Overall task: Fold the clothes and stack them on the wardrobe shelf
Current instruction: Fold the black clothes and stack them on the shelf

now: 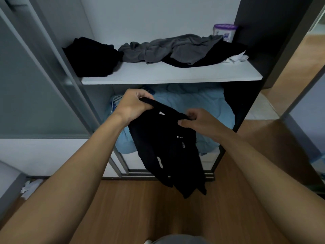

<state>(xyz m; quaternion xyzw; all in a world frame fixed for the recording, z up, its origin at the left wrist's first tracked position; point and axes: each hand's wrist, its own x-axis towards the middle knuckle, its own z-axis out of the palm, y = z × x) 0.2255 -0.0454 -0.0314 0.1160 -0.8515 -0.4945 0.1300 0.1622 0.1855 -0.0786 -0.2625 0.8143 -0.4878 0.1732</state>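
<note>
A black garment (165, 148) with small white print hangs in the air in front of the wardrobe, below the shelf. My left hand (133, 104) grips its top edge at the left, and my right hand (198, 120) pinches the same edge at the right. On the white wardrobe shelf (168, 74) a black folded pile (91, 57) lies at the left. A crumpled grey garment (172, 48) sprawls across the middle, over another black garment (223, 53) and a white one (237, 58) at the right.
A purple-lidded white tub (224, 32) stands at the shelf's back right. A light blue quilt (193, 103) fills the compartment below. The sliding door frame (58, 71) runs along the left. Wooden floor (158, 208) lies underfoot, with white crumpled stuff (29, 188) at the left.
</note>
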